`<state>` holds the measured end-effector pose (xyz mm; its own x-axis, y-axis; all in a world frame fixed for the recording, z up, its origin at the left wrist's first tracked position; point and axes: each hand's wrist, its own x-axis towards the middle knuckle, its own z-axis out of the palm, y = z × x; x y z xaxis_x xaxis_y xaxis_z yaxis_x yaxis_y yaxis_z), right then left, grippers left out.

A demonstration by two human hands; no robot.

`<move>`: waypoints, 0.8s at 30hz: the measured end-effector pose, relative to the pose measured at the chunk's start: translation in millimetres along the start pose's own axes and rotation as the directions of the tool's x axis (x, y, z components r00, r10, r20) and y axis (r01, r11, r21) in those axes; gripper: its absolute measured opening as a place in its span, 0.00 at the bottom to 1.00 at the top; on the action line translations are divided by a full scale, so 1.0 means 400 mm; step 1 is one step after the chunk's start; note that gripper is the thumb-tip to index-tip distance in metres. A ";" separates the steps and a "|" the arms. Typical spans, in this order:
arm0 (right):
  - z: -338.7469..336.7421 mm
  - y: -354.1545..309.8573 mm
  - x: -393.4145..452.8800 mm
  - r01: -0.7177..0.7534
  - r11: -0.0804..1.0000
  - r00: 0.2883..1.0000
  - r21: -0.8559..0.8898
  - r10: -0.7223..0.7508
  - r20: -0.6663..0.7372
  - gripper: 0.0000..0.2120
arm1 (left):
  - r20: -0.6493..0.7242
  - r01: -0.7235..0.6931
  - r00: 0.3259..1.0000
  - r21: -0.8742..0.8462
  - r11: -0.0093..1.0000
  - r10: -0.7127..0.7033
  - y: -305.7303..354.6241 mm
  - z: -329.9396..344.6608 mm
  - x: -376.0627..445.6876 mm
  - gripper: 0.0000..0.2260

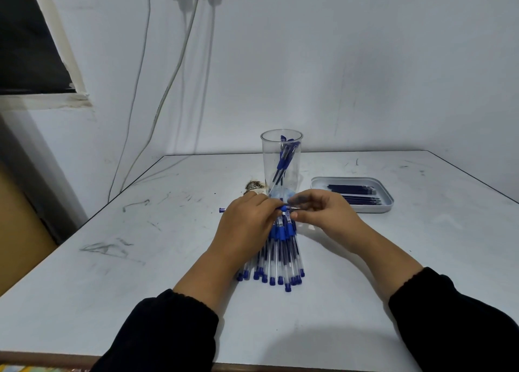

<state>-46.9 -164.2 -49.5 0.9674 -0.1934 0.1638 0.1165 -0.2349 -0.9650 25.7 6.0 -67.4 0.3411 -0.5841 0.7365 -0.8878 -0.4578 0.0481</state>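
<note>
Mid-assembly, I judge: my left hand [250, 220] grips a pen [284, 208], my right hand [320, 211] pinches its other end; next, into the cup [280, 160].

The pens [280, 256] have clear, glossy plastic bodies with blue plastic caps. The cup [281, 158] is smooth transparent plastic. The table [140, 259] is white, matt and scratched. The sleeves [168, 332] are black cloth.

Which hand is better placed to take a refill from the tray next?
Probably the right hand: the tray lies just beyond it on its side, while the left hand grips the pen and would have to cross over.
</note>
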 end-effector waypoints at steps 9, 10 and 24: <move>0.006 -0.002 -0.009 -0.052 0.999 0.998 -0.008 0.052 -0.023 0.13 | 0.003 -0.008 1.000 0.015 1.000 0.008 -0.001 0.000 -0.002 0.08; 0.005 0.000 -0.007 -0.042 0.999 0.999 -0.018 0.042 -0.022 0.11 | 0.005 -0.007 1.000 0.015 1.000 0.007 -0.001 -0.001 -0.002 0.08; -0.042 0.009 0.011 0.018 0.996 0.993 -0.085 -0.028 -0.119 0.07 | -0.028 0.039 0.999 0.001 0.999 -0.039 -0.009 0.001 -0.001 0.08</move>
<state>-45.9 -181.9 -48.7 0.9302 -0.2983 0.2138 0.1142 -0.3183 -0.9411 28.8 7.5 -68.0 0.3663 -0.5472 0.7526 -0.8737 -0.4805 0.0760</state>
